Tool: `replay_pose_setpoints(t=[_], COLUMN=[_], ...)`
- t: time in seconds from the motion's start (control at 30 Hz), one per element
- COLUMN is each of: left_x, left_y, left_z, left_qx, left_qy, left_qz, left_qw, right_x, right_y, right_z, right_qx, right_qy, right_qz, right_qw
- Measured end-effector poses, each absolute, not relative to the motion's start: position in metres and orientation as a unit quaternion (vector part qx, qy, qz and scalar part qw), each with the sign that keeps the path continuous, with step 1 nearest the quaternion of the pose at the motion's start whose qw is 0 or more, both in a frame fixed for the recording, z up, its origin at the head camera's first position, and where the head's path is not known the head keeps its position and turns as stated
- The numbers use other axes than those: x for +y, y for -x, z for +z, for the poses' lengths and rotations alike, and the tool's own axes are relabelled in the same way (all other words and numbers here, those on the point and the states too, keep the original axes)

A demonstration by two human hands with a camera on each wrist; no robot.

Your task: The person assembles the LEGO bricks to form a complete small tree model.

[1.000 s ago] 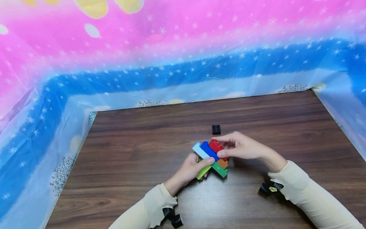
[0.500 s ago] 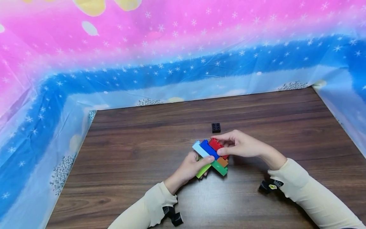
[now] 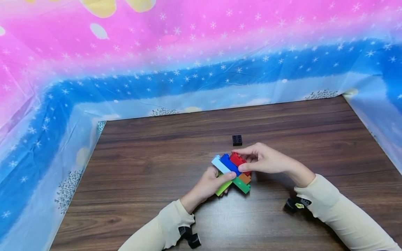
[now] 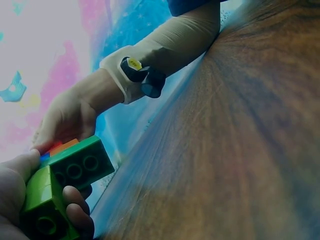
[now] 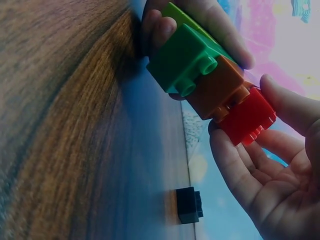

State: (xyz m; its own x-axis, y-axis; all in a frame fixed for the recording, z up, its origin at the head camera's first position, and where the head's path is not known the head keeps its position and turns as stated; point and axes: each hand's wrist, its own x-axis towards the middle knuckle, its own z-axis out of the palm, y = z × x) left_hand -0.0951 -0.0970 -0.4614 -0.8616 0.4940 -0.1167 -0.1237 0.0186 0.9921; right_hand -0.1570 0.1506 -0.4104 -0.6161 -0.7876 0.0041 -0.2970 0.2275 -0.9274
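Observation:
Held above the table is a joined stack of toy building bricks: lime green (image 3: 223,188), dark green (image 3: 241,185), orange (image 3: 244,178), light blue (image 3: 220,165), dark blue (image 3: 230,165) and red (image 3: 237,159). My left hand (image 3: 209,184) grips its lower left end, thumb on top near the light blue brick and fingers curled beneath the lime one. At the upper right end, my right hand (image 3: 265,159) pinches the red brick between thumb and fingers, as the right wrist view shows. Part of the red brick is hidden behind the fingers.
A black square brick (image 3: 237,140) with studs up stands on the brown wooden table (image 3: 150,157), just beyond the right hand. A patterned pink and blue cloth (image 3: 188,83) hangs along the table's back and sides. Both sleeves carry small black wrist devices (image 3: 190,237).
Both hands keep their hold on the brick stack, with hardly any movement. The whole head view has shifted slightly; the black brick stays in its place.

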Motion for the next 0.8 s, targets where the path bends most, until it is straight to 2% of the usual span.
replay_pose_setpoints(t=[0.33,0.8], left_x=[-0.0965,-0.0955], left_y=[0.0945,0.0958], left_z=[-0.4613,-0.4624], left_qx=[0.681,0.685], left_qy=[-0.123,-0.104], left_qz=[0.687,0.687], left_qw=[0.221,0.219], right_x=[0.1499,0.1485], right_y=[0.1593,0.1572], right_z=[-0.4151,-0.4161], right_qx=[0.730,0.737], right_qy=[0.365,0.354], right_qz=[-0.518,-0.527], right_qw=[0.255,0.233])
